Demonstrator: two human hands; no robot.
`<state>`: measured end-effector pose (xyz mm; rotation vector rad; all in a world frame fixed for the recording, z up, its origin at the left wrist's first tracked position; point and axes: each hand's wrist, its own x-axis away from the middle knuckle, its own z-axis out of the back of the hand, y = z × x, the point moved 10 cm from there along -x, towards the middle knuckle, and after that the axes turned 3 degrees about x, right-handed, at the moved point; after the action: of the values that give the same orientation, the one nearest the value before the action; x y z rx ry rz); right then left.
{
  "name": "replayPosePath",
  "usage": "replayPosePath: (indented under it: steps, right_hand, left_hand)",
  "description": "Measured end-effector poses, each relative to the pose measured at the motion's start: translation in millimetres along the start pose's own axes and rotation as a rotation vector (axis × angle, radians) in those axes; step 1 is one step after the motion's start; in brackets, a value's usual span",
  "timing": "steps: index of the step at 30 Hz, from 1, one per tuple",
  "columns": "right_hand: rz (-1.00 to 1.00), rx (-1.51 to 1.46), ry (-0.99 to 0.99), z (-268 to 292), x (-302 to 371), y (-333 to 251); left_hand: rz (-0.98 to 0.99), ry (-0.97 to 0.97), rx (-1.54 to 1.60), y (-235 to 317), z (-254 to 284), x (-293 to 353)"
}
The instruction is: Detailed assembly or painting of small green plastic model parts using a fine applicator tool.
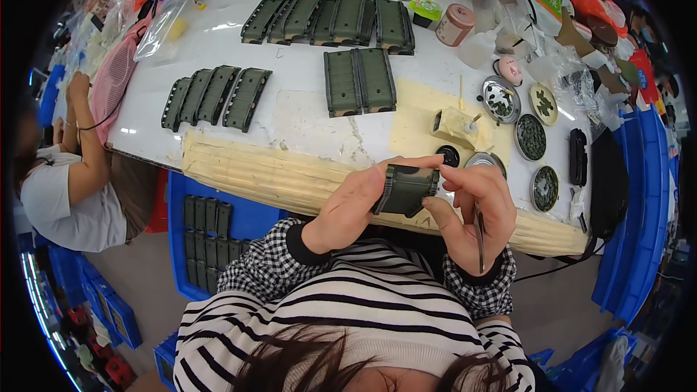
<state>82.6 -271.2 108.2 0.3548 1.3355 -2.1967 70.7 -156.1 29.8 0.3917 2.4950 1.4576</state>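
My left hand is closed on one end of a dark green, camouflage-patterned curved piece with ridged edges, above the table's near edge. My right hand has its thumb and forefinger at the other end of that piece. A slim metal tool is tucked within the same hand, pointing down toward the wrist; its exact kind does not show. Just beyond the fingers are a small black round cup and a block wrapped in yellowish tape with a stick in it.
Several similar green pieces lie in groups across the white table. Round dishes of dark flakes sit at right, beside a black case. A blue crate holds more pieces at lower left. Another person sits at left.
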Motion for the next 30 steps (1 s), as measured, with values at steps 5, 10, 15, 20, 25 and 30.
replayPosePath:
  steps: [5,10,15,20,25,30]
  right_hand:
    - [0.005,-0.005,-0.006,-3,2,1]
    - [-0.017,-0.011,-0.004,-3,3,2]
    - [-0.012,-0.012,0.004,-2,2,3]
    - [-0.049,-0.030,0.037,8,3,6]
    - [0.005,0.017,0.111,20,9,16]
    - [-0.042,0.043,0.044,12,9,15]
  left_hand:
    - [-0.043,-0.008,0.005,3,0,2]
    - [-0.053,0.000,0.002,3,1,2]
    - [-0.037,0.002,-0.009,0,1,1]
    - [0.033,0.055,0.221,-2,14,6]
    - [-0.001,0.502,-0.185,42,84,26]
    - [-0.368,0.764,-1.242,109,115,43]
